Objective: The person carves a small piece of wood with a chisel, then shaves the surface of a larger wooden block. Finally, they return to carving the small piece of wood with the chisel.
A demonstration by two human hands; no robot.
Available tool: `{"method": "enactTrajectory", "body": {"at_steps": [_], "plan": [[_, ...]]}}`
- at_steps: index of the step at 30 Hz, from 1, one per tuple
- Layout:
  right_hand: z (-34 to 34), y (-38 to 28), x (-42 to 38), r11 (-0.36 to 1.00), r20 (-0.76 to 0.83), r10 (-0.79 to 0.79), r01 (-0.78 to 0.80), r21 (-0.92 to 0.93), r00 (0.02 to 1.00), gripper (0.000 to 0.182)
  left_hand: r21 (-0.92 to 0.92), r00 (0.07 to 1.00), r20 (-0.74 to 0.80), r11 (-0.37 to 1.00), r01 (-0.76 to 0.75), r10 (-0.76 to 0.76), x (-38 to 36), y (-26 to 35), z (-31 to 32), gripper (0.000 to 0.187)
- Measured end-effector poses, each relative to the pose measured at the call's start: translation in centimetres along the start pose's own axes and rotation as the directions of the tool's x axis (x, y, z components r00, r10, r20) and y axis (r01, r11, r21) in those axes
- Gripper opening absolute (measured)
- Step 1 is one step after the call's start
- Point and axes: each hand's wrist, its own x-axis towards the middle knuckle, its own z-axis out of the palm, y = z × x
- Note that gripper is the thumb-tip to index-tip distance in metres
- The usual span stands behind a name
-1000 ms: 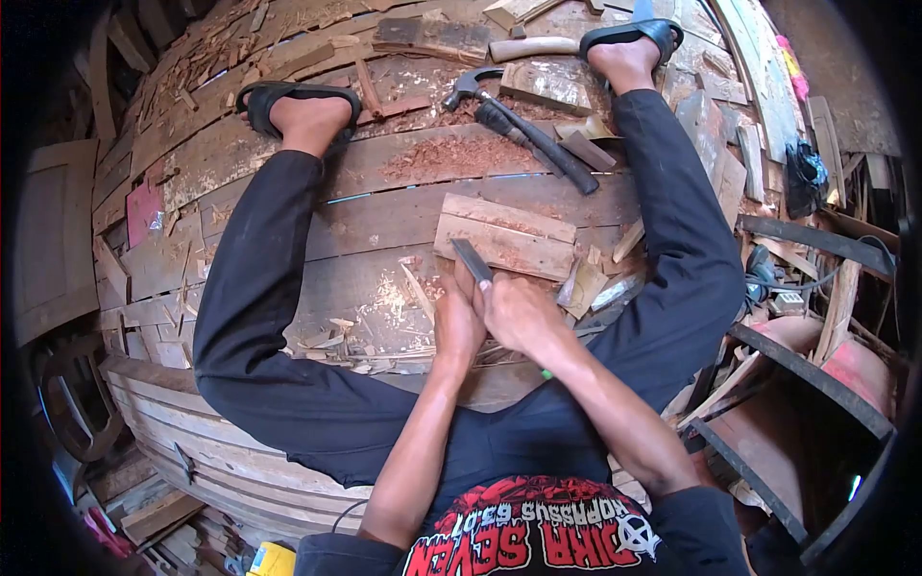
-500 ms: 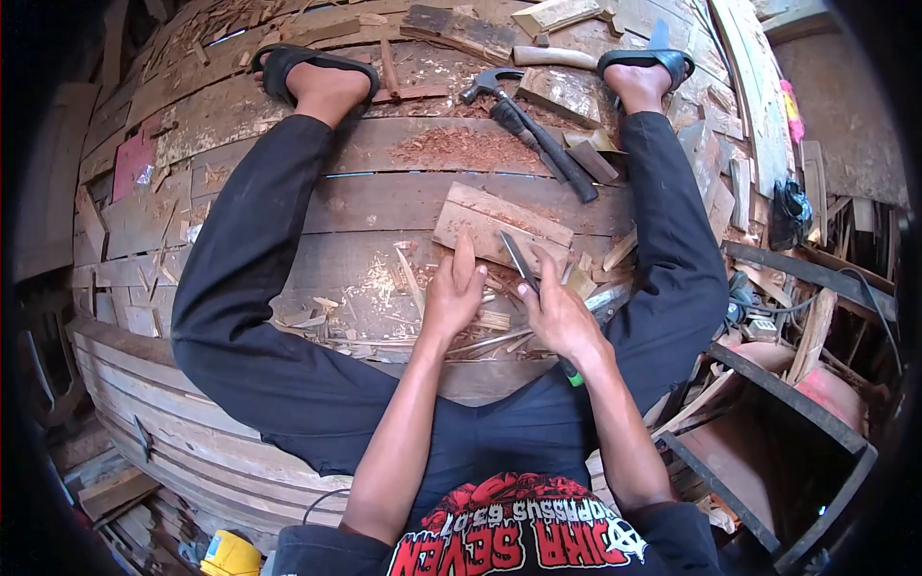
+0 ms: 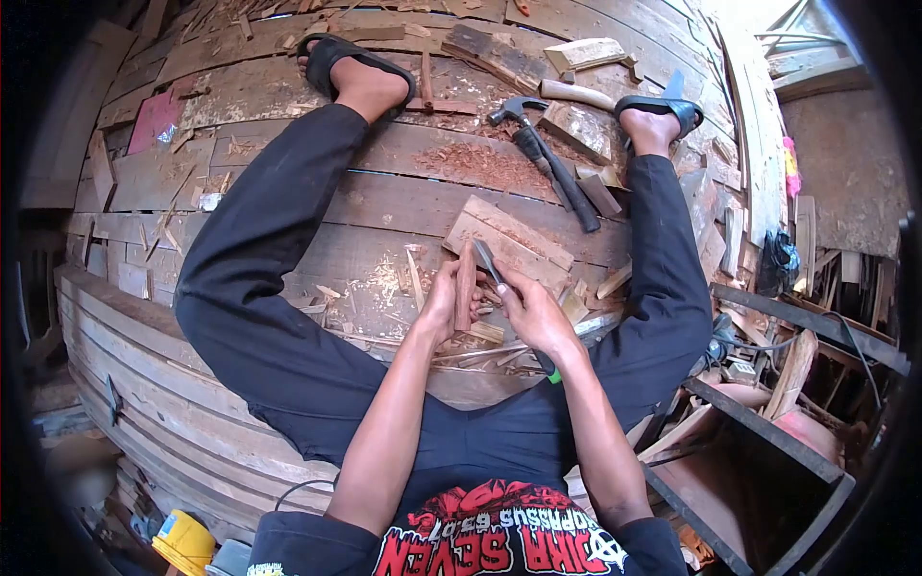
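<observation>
1 slim brn wood pc [image 3: 466, 288]

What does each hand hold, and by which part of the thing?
Left hand: a wooden piece, around its middle. Right hand: a bladed tool, by its handle.

We see a brown wooden plank floor [image 3: 399, 204], a flat brown panel [image 3: 850, 149] past its right edge, and bright white light [image 3: 764, 13] near its far right corner.
</observation>
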Motion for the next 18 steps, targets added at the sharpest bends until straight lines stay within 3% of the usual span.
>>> {"method": "enactTrajectory", "body": {"at_steps": [4, 8, 13, 15, 18], "plan": [[0.3, 0.1, 0.7, 0.987, -0.012, -0.127, 0.125, -0.105, 0.992, 0.049, -0.06, 0.999, 0.035, 0.998, 0.01, -0.008, 0.0, -0.1, 0.0, 0.052], [0.1, -1.0, 0.7, 0.982, 0.086, -0.049, 0.063, -0.177, 0.995, 0.046, -0.061, 1.0, 0.021, 0.998, 0.019, -0.018, -0.1, 0.4, -0.5, 0.043], [-1.1, -3.2, 1.2, 0.951, 0.182, 0.097, -0.037, -0.308, 0.978, 0.048, 0.033, 0.999, 0.031, 0.999, 0.016, -0.017, -0.7, 0.9, -0.2, 0.051], [-1.3, -2.9, 1.5, 0.96, 0.156, 0.064, -0.018, -0.279, 0.986, 0.048, 0.075, 0.997, 0.078, 0.997, 0.004, -0.01, -0.5, 0.7, -0.6, 0.055], [-1.3, -2.5, 1.2, 0.976, 0.138, 0.046, -0.015, -0.219, 0.989, 0.047, 0.112, 0.998, -0.057, 0.993, 0.028, -0.022, -0.4, 0.1, 0.0, 0.06]]}}
